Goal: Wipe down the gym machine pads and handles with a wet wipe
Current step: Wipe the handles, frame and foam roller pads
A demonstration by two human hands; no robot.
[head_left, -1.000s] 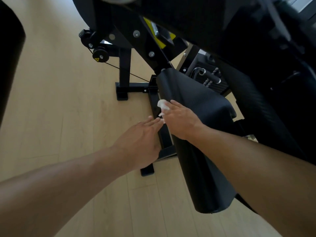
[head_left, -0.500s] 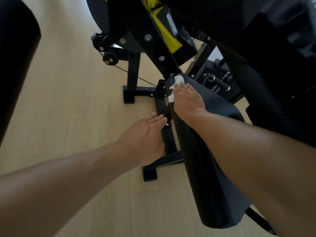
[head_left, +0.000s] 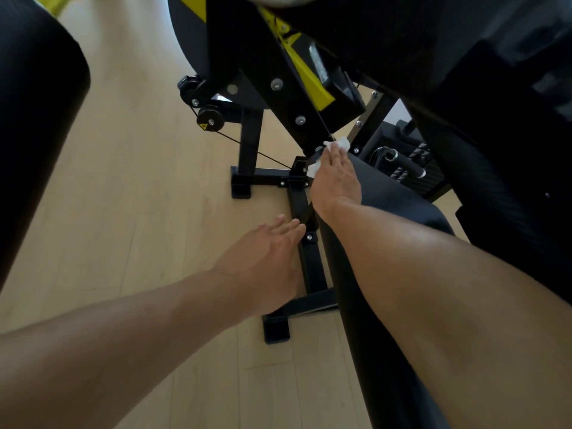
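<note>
the right hand (head_left: 335, 178) presses a crumpled white wet wipe (head_left: 337, 144) against the far end of the long black textured vinyl pad (head_left: 393, 199), close to where the black steel frame with yellow panels (head_left: 297, 97) meets it. the fingers lie straight and together, flat on the wipe; part of the wipe sticks out past the fingertips and at the left edge of the hand. the left hand (head_left: 263, 261) hovers over the frame's floor bar, fingers relaxed and slightly apart, holding nothing.

risks from here: the wipe may snag on the silver bolt heads (head_left: 318, 149) just beside it and tear. flat finger pressure alone could let the wipe slip out. the pad's near portion looks not yet covered.
</note>
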